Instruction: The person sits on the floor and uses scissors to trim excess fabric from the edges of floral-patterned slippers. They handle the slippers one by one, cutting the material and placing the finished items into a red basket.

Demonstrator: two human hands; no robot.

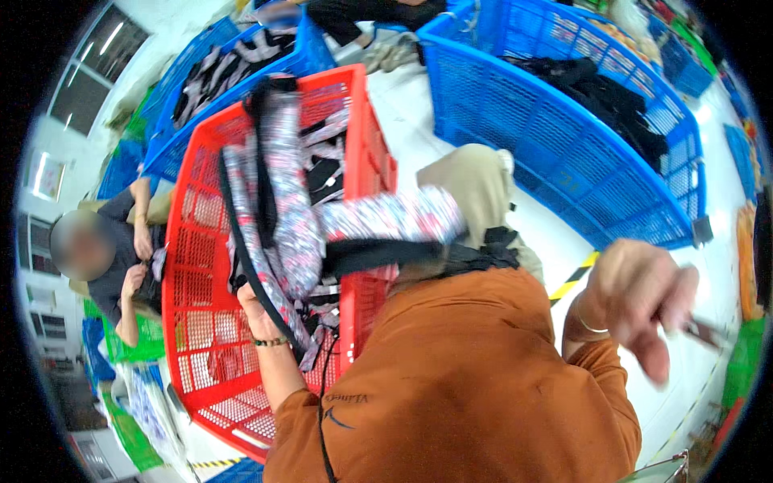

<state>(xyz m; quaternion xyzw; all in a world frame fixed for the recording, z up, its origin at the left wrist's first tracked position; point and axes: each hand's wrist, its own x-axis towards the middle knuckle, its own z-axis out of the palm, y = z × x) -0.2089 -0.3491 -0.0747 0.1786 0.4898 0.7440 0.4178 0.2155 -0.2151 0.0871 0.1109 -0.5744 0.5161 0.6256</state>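
Note:
My left hand [256, 314] is inside the red basket, its fingers closed on a speckled garment [294, 201] in white, pink and blue with black parts. The garment is smeared by motion; one part hangs over the basket and another reaches right across its edge toward my lap. My right hand [640, 294] is raised off to the right, away from the garment, with its fingers curled. A small dark metal tool [704, 332] with a pointed end sticks out of it, too blurred to name its kind.
The red plastic basket [181, 322] holds more pink and black pieces. Blue baskets [555, 153] with dark cloth stand ahead right, and another blue basket [314, 48] ahead left. A person [121, 249] works beyond the red basket's left side. Someone's legs [346, 20] show at the top.

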